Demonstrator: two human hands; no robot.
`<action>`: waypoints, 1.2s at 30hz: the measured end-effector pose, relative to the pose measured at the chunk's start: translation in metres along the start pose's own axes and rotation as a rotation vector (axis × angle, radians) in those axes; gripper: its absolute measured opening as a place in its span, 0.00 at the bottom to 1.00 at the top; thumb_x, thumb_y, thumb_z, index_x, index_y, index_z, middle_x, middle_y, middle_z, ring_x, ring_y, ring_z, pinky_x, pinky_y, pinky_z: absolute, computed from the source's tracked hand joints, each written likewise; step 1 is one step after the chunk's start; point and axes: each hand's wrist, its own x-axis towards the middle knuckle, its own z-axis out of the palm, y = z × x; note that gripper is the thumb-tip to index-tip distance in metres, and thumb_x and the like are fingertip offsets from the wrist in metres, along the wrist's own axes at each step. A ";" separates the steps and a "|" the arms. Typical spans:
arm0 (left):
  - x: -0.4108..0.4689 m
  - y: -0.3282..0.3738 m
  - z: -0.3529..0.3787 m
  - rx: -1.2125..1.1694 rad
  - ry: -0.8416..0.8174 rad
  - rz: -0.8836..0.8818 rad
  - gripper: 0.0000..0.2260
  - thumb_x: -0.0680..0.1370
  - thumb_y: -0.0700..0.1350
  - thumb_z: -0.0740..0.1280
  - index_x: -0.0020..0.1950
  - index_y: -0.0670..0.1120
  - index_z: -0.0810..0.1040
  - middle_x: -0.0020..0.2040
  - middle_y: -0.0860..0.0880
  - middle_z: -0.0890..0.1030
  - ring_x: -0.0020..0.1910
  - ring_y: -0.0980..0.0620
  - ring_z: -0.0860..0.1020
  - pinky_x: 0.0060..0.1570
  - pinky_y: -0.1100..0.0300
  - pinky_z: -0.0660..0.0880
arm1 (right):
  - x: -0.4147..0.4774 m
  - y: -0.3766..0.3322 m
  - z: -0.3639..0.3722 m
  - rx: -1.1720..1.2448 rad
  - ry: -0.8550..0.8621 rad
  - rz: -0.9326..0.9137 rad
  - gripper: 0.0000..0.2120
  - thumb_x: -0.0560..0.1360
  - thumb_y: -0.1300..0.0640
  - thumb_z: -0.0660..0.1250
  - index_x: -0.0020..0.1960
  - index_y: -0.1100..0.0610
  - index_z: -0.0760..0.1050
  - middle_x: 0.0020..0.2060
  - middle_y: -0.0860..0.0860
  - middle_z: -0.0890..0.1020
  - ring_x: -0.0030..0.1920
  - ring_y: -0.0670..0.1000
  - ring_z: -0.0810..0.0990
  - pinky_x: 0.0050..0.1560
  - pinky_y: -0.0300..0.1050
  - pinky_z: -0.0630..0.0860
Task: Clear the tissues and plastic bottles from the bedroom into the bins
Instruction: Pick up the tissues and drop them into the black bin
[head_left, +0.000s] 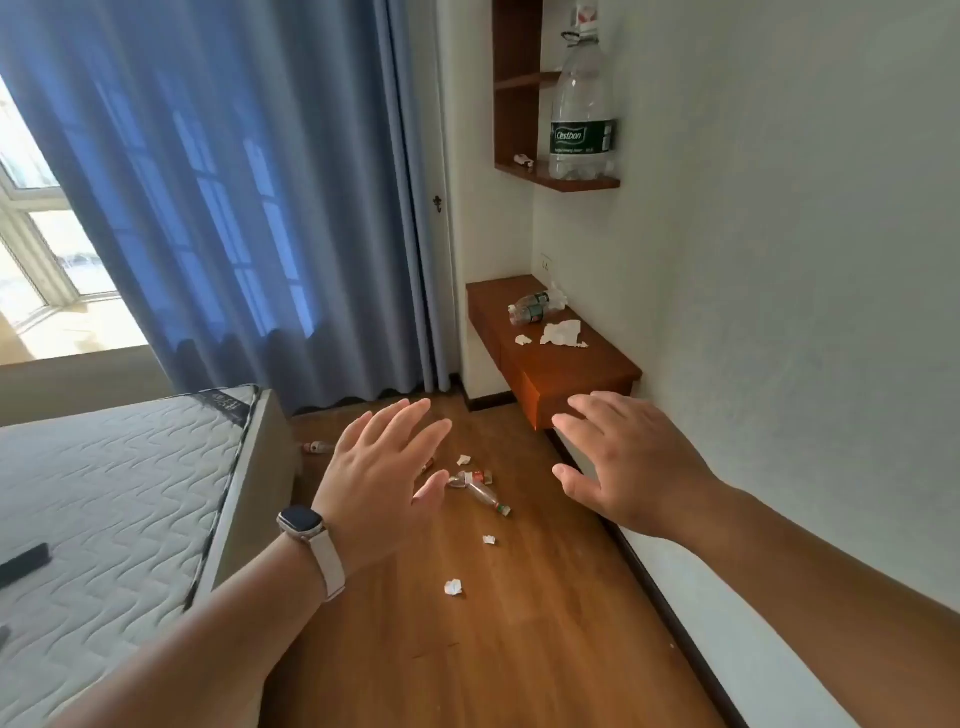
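My left hand (382, 475) and my right hand (626, 460) are held out flat over the wooden floor, fingers spread, holding nothing. Beyond them on the floor lie crushed plastic bottles (480, 488), another bottle (318, 447) by the bed's corner, and crumpled tissues (453, 587) (489, 539) (463, 459). On the low wooden cabinet (576, 374) lie two bottles (530, 307) and tissues (562, 332). A large clear bottle with a green label (582, 119) stands on the wall shelf (558, 183), near a small white scrap (523, 160).
A bare mattress (114, 493) fills the left, with a dark object (23, 564) on it. Blue curtains (234, 197) hang at the back before a window. A white wall runs along the right. No bin is in view.
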 end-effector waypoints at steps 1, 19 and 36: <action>0.008 -0.010 0.008 -0.018 -0.019 -0.001 0.22 0.77 0.58 0.59 0.69 0.51 0.72 0.70 0.49 0.72 0.71 0.46 0.69 0.68 0.45 0.65 | 0.012 0.000 0.007 -0.006 -0.026 -0.002 0.27 0.75 0.37 0.54 0.63 0.52 0.77 0.61 0.53 0.79 0.61 0.57 0.77 0.60 0.57 0.74; 0.153 -0.153 0.137 -0.158 -0.060 0.017 0.20 0.78 0.57 0.61 0.69 0.52 0.72 0.71 0.49 0.72 0.72 0.45 0.68 0.69 0.43 0.65 | 0.189 0.021 0.102 -0.009 -0.240 0.239 0.29 0.77 0.35 0.49 0.71 0.48 0.68 0.71 0.48 0.70 0.71 0.52 0.66 0.69 0.50 0.63; 0.311 -0.139 0.259 -0.083 -0.180 -0.037 0.20 0.78 0.58 0.62 0.68 0.53 0.74 0.69 0.50 0.74 0.70 0.46 0.71 0.65 0.47 0.67 | 0.292 0.183 0.212 0.124 -0.337 0.210 0.28 0.78 0.35 0.48 0.75 0.45 0.60 0.75 0.46 0.62 0.74 0.50 0.59 0.72 0.48 0.59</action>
